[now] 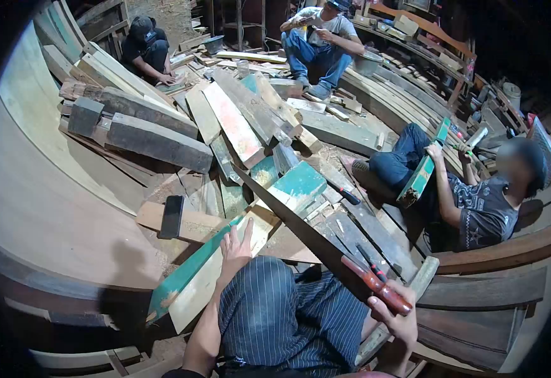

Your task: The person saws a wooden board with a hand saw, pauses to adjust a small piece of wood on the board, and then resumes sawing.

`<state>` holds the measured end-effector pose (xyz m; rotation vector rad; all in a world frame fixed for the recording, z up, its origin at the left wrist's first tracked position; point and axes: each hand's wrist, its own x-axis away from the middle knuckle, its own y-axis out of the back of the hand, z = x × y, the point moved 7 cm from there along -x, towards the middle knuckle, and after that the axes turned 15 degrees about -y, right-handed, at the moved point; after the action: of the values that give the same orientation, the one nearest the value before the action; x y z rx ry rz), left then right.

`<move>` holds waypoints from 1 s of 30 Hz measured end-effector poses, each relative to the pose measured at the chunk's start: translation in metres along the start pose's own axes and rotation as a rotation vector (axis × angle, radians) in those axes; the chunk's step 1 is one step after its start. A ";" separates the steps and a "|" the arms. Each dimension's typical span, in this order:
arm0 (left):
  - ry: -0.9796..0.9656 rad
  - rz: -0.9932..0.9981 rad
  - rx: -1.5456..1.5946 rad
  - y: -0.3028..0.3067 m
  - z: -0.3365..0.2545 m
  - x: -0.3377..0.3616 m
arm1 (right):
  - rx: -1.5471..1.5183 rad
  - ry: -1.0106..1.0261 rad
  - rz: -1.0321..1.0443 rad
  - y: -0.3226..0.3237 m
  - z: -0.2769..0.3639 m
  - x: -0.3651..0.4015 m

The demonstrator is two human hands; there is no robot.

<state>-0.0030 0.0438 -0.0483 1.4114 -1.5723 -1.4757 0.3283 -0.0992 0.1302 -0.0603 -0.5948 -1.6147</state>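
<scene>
My right hand (pixel 400 318) is wrapped around the red-brown wooden handle of a handsaw (pixel 307 236). The saw's long dark blade slants up and to the left, its tip close to the loose planks. With fingers apart, my left hand (pixel 236 247) lies on a pale wooden board (pixel 193 295), pressing on its upper end. A green painted board (pixel 184 275) runs along its left side. The blade crosses in view over the far end of the pale board, just right of my left fingertips. My knees, in striped trousers, are below the boards.
A phone (pixel 171 217) lies on a short plank at left. Beyond it are piled planks and thick beams (pixel 159 140). A screwdriver-like tool (pixel 345 192) lies right of the blade. One person (pixel 483 201) at right holds a green board (pixel 424 165); two others crouch behind.
</scene>
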 end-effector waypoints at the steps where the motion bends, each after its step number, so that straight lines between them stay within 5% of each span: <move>1: 0.005 0.003 0.002 0.002 -0.001 -0.002 | 0.037 0.034 0.013 0.001 0.011 -0.002; 15: 0.034 0.027 -0.095 -0.015 0.011 0.003 | 0.495 0.309 0.054 -0.037 0.066 0.024; 22: -0.012 -0.045 -0.036 0.009 -0.002 0.002 | 0.424 0.097 -0.001 -0.035 0.035 0.022; 25: -0.033 -0.058 -0.040 0.003 0.003 -0.001 | 0.473 0.235 -0.051 -0.032 0.040 0.026; 27: -0.073 -0.082 -0.102 -0.016 0.016 0.002 | 0.211 0.040 0.113 -0.029 0.028 0.022; 30: 0.016 -0.029 -0.007 0.003 0.005 0.000 | 0.203 0.467 -0.020 -0.022 0.029 0.030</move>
<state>-0.0085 0.0450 -0.0469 1.4445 -1.5420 -1.4814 0.2945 -0.1147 0.1597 0.4630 -0.3910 -1.5097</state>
